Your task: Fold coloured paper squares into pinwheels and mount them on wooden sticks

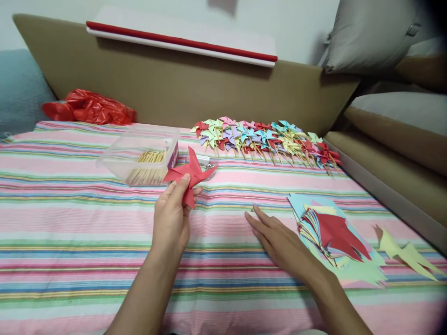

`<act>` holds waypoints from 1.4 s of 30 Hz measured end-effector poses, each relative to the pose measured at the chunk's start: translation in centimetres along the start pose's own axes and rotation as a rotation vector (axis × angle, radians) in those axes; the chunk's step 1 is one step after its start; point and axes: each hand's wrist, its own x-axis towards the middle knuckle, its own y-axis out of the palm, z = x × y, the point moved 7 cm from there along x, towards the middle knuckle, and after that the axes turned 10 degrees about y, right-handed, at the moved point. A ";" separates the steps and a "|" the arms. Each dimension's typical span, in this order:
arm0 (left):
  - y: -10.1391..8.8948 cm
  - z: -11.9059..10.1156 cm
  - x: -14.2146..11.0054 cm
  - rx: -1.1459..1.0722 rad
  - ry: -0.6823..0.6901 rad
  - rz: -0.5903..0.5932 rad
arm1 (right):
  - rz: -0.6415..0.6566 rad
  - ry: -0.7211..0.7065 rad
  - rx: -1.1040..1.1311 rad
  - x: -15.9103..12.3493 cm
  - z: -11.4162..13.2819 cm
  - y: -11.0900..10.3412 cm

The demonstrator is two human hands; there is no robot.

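My left hand (174, 211) pinches a red paper pinwheel (193, 173) between thumb and fingers, its blades spread and raised above the cloth. No stick shows on it. To its right, low over the striped cloth, is my right hand (275, 235), with a tiny dark speck at its fingertips, too small to name. Behind the pinwheel stands a small clear box (208, 168) of little metal pieces, partly covered by the blades. Beside that, a clear plastic tub (115, 160) holds many thin wooden sticks (151, 167).
Many coloured pinwheels on sticks (247, 135) lie in rows at the back. Cut paper sheets (335, 232) are stacked at right, near a loose yellow cut piece (405, 251). A red plastic bag (94, 107) rests back left. Cushions (394, 125) border the right side.
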 end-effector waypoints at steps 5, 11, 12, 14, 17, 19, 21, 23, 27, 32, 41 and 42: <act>0.0 0.2 -0.1 0.034 0.002 -0.008 | -0.012 0.023 -0.111 0.0 1.3 0.6; 0.2 -0.2 -0.2 0.070 0.053 0.019 | -0.072 0.140 -0.013 0.7 0.5 0.1; 0.2 -0.3 -0.2 0.080 0.066 0.020 | -0.090 0.155 0.002 0.8 0.3 -0.1; 0.2 -0.4 -0.3 0.111 0.086 0.024 | -0.133 0.193 0.025 1.1 -0.1 -0.4; 0.3 -0.4 -0.5 0.166 0.115 0.045 | -0.200 0.259 0.053 1.6 -0.9 -0.9; 0.6 -0.5 -0.7 0.199 0.141 0.087 | -0.226 0.282 0.057 1.9 -1.1 -1.2; 0.9 -0.6 -0.9 0.239 0.173 0.131 | -0.234 0.282 0.049 2.0 -0.9 -1.4; 1.0 -0.7 -1.0 0.281 0.198 0.161 | -0.230 0.270 0.021 1.7 -0.3 -1.5; 0.8 -0.7 -0.8 0.310 0.213 0.166 | -0.122 0.279 -0.237 0.8 1.3 -0.3; 0.6 -0.6 -0.5 0.307 0.225 0.166 | -0.029 0.324 -0.440 0.3 2.1 1.2; 0.8 -0.5 -0.8 0.359 0.214 0.161 | -0.172 0.421 -0.152 0.6 0.1 -1.5; 0.9 -0.4 -0.8 0.367 0.210 0.170 | -0.220 0.436 -0.083 0.6 -0.4 -2.2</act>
